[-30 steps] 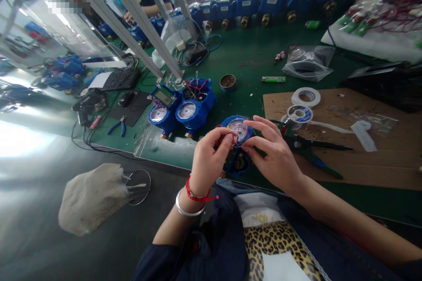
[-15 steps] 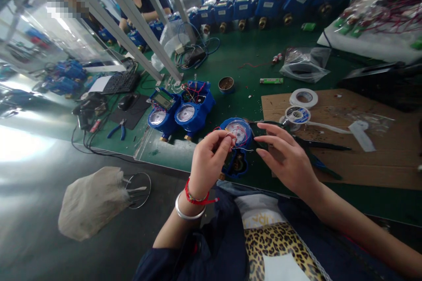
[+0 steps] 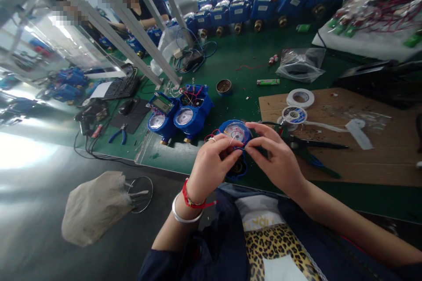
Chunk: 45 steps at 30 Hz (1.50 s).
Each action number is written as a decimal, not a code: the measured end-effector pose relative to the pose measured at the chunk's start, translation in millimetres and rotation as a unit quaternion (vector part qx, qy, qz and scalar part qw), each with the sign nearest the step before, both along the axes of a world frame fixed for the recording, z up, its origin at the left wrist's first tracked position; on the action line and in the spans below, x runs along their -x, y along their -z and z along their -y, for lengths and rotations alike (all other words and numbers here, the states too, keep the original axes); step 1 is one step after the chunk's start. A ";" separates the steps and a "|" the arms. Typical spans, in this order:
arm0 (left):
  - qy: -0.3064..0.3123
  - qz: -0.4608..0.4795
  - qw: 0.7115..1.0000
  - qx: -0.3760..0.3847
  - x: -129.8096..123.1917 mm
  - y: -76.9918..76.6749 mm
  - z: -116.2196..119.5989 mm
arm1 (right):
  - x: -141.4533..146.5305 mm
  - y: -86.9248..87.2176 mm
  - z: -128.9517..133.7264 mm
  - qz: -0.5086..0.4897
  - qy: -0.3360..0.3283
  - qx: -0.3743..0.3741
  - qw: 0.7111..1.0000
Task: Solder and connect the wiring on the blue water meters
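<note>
Thin red and white wires (image 3: 234,137) run over the round dial of a blue water meter (image 3: 233,125) close to the bench's front edge. My left hand (image 3: 216,158) pinches the wires between thumb and fingers above the meter's lower housing. From the other side, my right hand (image 3: 272,151) has thumb and forefinger closed on the wire ends, almost touching the left fingertips. Both hands partly cover the meter. To the left stand two more blue meters, one with a display (image 3: 162,104) and one with its wiring compartment (image 3: 194,95) uncovered.
Right of my hands, scissors (image 3: 316,144), a solder spool (image 3: 294,115) and a white tape roll (image 3: 300,98) lie on cardboard (image 3: 356,167). A small round tin (image 3: 224,87) and a green battery (image 3: 268,82) are farther back. Blue pliers (image 3: 118,134) rest at left. Another person sits across.
My right hand has moved left and its spread fingers have closed on the wire ends. My left hand has shifted slightly right and down, still pinching the wires.
</note>
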<state>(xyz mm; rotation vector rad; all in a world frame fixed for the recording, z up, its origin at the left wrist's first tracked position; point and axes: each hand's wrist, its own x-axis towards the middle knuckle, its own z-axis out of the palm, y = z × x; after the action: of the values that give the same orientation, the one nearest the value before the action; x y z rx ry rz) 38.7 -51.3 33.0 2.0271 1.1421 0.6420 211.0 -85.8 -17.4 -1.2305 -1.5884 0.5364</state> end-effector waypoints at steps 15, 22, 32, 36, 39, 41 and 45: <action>-0.054 0.043 0.997 -0.024 -2.6 6.3 -1.3 | -30.2 8.6 -2.7 0.045 0.071 0.023 0.996; -0.080 0.049 0.995 -0.015 -4.4 6.2 -0.8 | -48.7 40.7 -18.9 0.373 0.074 0.065 0.923; -0.071 0.055 0.996 -0.014 -2.7 9.9 -1.0 | -38.4 49.2 -29.8 0.492 0.067 0.107 0.861; -0.066 0.068 0.995 -0.009 -1.5 10.6 -0.9 | -35.6 51.2 -34.5 0.486 0.084 0.112 0.863; -0.062 0.073 0.995 -0.003 -0.5 9.5 -1.2 | -34.3 51.0 -39.9 0.487 0.091 0.113 0.861; -0.061 0.076 0.995 -0.003 0.2 9.3 -1.7 | -33.2 48.7 -40.8 0.485 0.086 0.108 0.863; -0.063 0.086 0.994 -0.009 0.9 10.3 -2.7 | -32.8 37.5 -30.6 0.446 0.064 0.073 0.890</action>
<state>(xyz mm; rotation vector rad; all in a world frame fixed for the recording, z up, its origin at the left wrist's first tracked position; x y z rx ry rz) 37.8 -48.7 22.8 1.8844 1.1715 0.8761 243.9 -55.2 -55.0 -1.8333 -2.2108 -0.0400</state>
